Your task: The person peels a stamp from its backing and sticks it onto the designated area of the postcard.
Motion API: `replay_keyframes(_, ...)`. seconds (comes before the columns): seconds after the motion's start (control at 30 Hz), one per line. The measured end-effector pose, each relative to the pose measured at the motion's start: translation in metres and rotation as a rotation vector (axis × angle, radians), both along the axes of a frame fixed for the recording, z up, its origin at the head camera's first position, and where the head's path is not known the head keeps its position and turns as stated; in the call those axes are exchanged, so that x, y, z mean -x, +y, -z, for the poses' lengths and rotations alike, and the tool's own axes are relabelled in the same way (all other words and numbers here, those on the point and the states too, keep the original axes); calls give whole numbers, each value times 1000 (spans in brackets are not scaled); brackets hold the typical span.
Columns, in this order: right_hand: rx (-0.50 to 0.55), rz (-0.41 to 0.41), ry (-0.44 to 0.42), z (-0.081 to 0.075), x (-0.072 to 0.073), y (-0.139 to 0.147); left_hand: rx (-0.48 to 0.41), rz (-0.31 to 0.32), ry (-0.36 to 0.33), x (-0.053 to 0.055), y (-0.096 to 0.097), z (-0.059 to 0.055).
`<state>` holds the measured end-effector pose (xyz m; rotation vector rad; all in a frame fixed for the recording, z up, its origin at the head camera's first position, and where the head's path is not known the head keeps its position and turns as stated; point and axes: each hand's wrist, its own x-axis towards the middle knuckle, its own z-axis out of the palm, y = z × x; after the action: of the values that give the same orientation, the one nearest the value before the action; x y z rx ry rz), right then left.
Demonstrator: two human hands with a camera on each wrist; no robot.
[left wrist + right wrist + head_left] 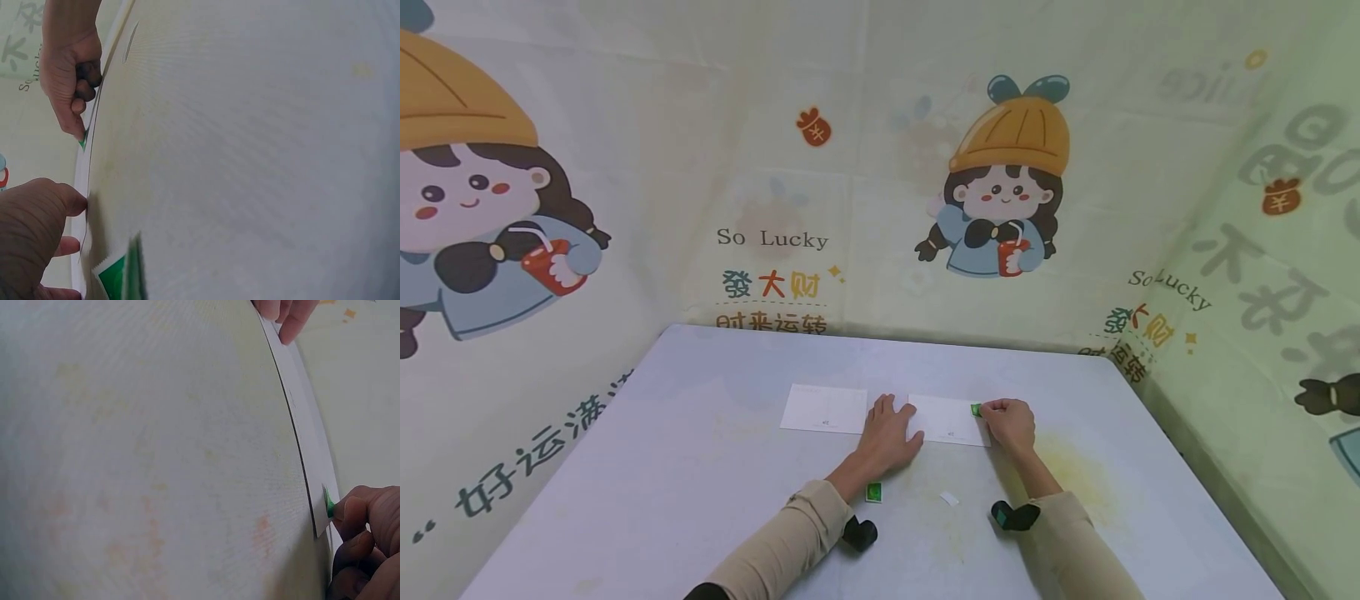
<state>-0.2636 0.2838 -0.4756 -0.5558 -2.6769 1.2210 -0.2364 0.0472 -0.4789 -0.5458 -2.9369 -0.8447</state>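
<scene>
Two white envelopes lie side by side on the table: a left envelope and a right envelope. My right hand pinches a small green stamp between thumb and forefinger at the upper right corner of the right envelope. In the right wrist view the stamp stands tilted up from the paper. My left hand rests with fingers spread at the left end of the right envelope, thumb on its lower edge. Another green stamp lies on the table near the left wrist.
A small white paper scrap lies on the white table between the forearms. Black wrist cameras sit below both hands. A printed cloth wall rises behind the table's far edge.
</scene>
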Motion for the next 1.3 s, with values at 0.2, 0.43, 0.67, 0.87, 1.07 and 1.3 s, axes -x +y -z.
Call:
replay_keyframes(0.2,-15,6,3,1,0,-1,12,-5,14,0,0,1)
replay_keyframes(0.43,-81,18,24,4,0,-3,-4,0,23,-2,0,-2)
replay_keyframes(0.67,-83,8,40,3,-2,-3,11,-1,19,-1,0,-1)
replay_keyframes(0.87,-65,-7,64,3,-3,-1,14,2,20,-2,0,-1)
replay_keyframes(1.07,-72,-59,103,3,-5,2,10,0,23,0,0,2)
replay_keyframes(1.3,-207,-206,118,-3,-14,2,23,4,19,2,0,2)
